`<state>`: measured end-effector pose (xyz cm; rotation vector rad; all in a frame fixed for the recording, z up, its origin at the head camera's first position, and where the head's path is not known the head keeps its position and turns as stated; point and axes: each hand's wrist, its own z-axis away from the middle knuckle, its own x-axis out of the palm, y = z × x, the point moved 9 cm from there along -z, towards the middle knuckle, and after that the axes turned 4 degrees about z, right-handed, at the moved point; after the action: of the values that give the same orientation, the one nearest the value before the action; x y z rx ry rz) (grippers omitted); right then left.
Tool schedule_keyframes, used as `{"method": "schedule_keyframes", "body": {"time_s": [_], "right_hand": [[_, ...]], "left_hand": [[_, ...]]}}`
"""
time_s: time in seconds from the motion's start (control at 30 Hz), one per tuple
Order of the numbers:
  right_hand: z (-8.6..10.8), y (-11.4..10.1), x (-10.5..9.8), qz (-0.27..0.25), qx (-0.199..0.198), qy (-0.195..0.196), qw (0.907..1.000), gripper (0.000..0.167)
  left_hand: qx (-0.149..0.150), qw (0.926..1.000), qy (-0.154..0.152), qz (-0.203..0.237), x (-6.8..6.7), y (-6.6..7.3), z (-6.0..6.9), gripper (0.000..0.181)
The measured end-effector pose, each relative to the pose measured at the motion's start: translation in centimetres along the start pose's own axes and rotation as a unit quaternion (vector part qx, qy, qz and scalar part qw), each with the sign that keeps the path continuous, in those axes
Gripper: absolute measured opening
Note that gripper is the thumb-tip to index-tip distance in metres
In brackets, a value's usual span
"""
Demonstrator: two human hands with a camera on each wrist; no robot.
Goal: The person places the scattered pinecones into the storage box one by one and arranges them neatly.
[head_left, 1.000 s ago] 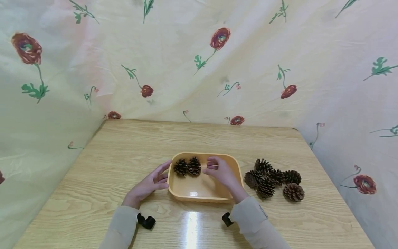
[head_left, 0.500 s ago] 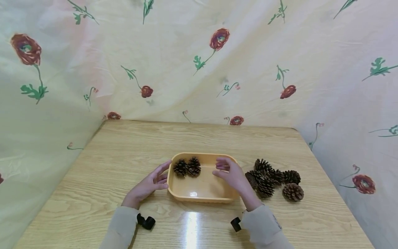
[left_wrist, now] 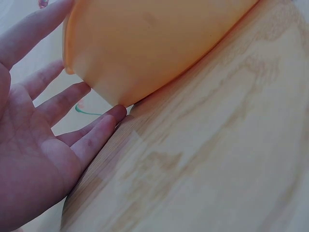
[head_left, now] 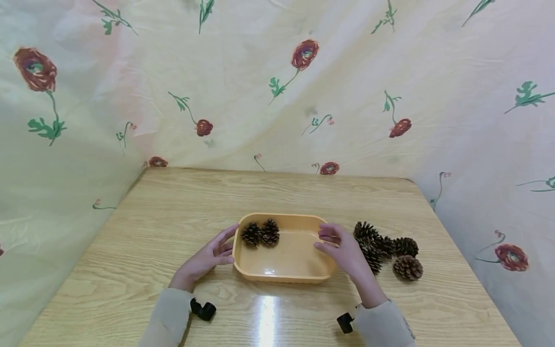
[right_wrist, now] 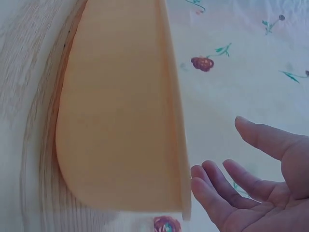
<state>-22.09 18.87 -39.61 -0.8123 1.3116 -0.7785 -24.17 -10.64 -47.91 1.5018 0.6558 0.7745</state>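
Observation:
An orange-yellow plastic tray (head_left: 282,262) stands on the table. Two pine cones lie side by side in its back left corner, a left one (head_left: 251,234) and a right one (head_left: 270,233). My left hand (head_left: 208,255) rests against the tray's left end with spread, extended fingers; the left wrist view shows several fingertips (left_wrist: 118,112) at its wall. Over the right end hovers my right hand (head_left: 345,249), fingers loosely bent and holding nothing. From the right wrist view, that hand (right_wrist: 260,198) is beside the rim; whether it touches is unclear.
Right of the tray lies a heap of dark pine cones (head_left: 368,238), partly hidden behind my right hand. A browner cone (head_left: 408,268) sits at the heap's front right. Flowered cloth (head_left: 243,96) hangs behind and around the wooden table (head_left: 173,193).
My right hand has moved right, from above the tray's middle to its right end. The left hand, the tray and the two cones inside have kept their places.

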Motion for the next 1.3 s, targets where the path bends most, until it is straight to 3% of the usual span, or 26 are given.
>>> {"method": "schedule_keyframes", "body": {"time_s": [0.27, 0.67, 0.83, 1.3], "right_hand": [[0.8, 1.1, -1.3, 0.023, 0.012, 0.019, 0.9995, 0.052], [2.8, 2.4, -4.2, 0.065, 0.035, 0.086, 0.9936, 0.047], [3.8, 3.6, -5.7, 0.079, 0.057, 0.090, 0.9911, 0.051], [5.6, 5.8, -8.6, 0.076, 0.068, 0.140, 0.9849, 0.056]], "left_hand": [[0.000, 1.0000, 0.000, -0.001, 0.0, 0.0, 0.2, 0.086], [0.001, 1.0000, 0.001, -0.002, 0.0, -0.1, 0.1, 0.086], [0.003, 1.0000, -0.002, 0.000, 0.0, 0.0, 0.1, 0.086], [0.002, 1.0000, 0.002, 0.000, 0.0, 0.1, 0.2, 0.087]]}}
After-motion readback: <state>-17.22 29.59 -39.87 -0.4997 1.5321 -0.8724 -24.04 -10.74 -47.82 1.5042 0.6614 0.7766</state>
